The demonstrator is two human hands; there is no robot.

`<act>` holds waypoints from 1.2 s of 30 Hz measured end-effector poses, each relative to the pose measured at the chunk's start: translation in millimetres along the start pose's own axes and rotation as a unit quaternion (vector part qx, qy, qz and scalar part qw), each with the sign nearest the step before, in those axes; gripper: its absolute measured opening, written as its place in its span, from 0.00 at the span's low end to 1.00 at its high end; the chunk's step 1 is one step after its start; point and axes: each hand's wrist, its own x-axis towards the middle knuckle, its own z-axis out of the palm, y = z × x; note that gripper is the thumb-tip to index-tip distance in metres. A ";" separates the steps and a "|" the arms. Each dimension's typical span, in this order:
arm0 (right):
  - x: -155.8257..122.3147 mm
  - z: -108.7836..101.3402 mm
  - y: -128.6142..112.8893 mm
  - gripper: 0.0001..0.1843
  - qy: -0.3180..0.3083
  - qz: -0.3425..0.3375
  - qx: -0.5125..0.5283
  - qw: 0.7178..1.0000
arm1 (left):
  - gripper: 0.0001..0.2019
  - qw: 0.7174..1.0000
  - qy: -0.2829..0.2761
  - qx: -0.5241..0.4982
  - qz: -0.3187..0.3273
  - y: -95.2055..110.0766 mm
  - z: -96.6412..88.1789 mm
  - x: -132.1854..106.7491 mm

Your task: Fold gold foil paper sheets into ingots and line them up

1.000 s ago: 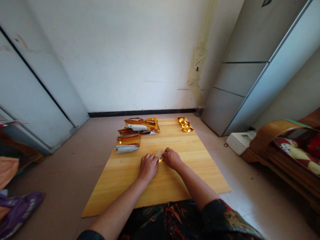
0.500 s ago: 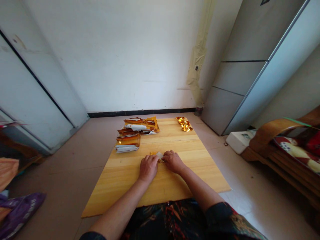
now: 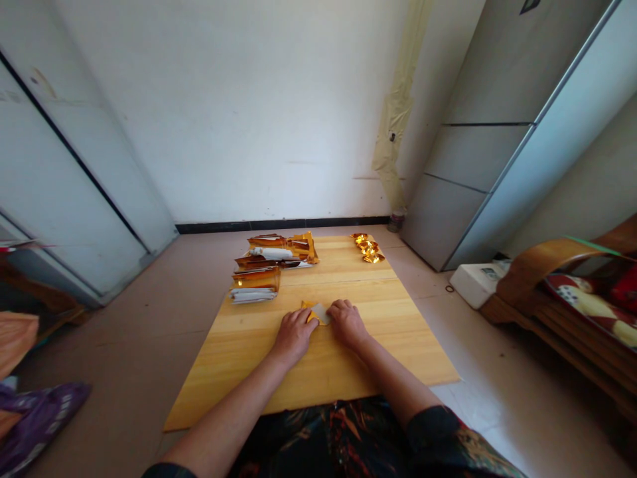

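Note:
A small piece of gold foil paper, its pale back partly showing, lies on the wooden board in front of me. My left hand pinches its left side, with fingers closed and the thumb near the lower edge. Against its right edge are the curled fingers of my right hand, pressing the paper down on the board. The fingertips cover part of the sheet, so its full folded shape is hidden.
Stacks of gold paper lie at the board's far left. Shiny crumpled-looking gold foil pieces sit at the far right of the wooden board. Beyond are a wall and a grey refrigerator; a white box stands right.
Both hands have moved slightly apart, and more of the paper's pale side shows between them. The stacks and foil pieces have stayed in place.

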 end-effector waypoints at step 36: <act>25.8 6.5 28.4 0.17 0.006 -0.161 0.096 0.982 | 0.07 0.985 -0.034 -0.167 -0.003 -28.2 7.8 34.9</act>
